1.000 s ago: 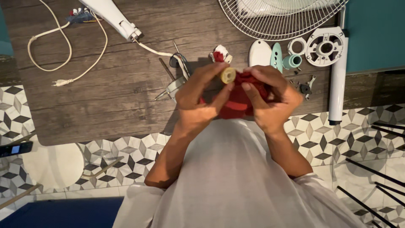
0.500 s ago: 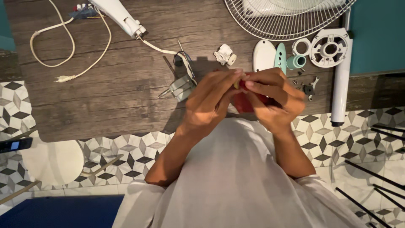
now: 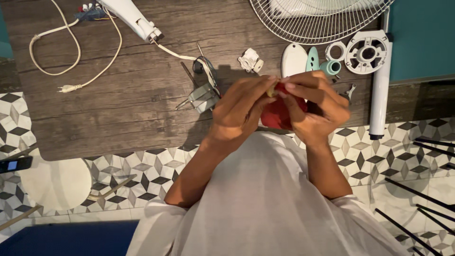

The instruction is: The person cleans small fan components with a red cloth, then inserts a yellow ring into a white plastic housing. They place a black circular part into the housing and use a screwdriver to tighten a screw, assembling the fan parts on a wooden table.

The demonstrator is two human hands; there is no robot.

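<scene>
while a small yellowish part (image 3: 271,91) is pinched against the red cloth (image 3: 276,114) by both closed hands, left hand (image 3: 239,114) and right hand (image 3: 315,111), it could slip and be lost on the tiled floor (image 3: 156,166).

Hands (image 3: 279,106) conceal most of a red cloth (image 3: 277,114) and a small yellowish part (image 3: 272,92) (barely visible); the fan grille (image 3: 317,19) runs off the top edge.
</scene>
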